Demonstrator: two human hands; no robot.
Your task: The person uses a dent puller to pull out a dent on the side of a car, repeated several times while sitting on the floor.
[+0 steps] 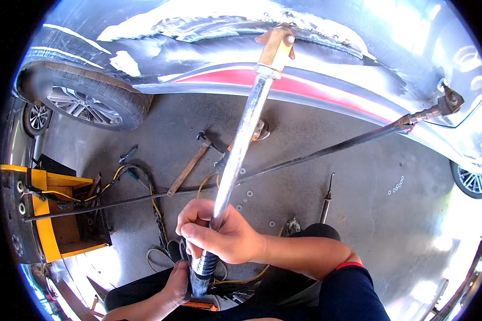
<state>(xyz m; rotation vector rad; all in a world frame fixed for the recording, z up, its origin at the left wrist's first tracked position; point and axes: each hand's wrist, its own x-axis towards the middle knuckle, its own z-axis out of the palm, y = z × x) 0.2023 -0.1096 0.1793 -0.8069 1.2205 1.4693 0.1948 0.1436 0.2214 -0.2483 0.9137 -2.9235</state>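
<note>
A long chrome rod tool (240, 142) with a brass-coloured clawed head (276, 49) slants up from my lap. Its head overlaps the sanded grey car body panel (160, 48); I cannot tell whether they touch. My right hand (222, 231) is wrapped round the lower shaft, thumb on top. Below it, my left hand (178, 284) grips the tool's dark handle (201, 283), its fingers partly hidden behind it. Whitish filler-like patches and bare metal mark the panel above a red strip (305, 85).
A yellow and black machine (49, 214) stands at left, its black cable (316, 154) crossing to a clamp (449, 101) on the car. On the floor lie a wooden-handled hammer (188, 168), an orange grinder (260, 131), a hooked rod tool (326, 203) and several washers (396, 186). A wheel (85, 104) is upper left.
</note>
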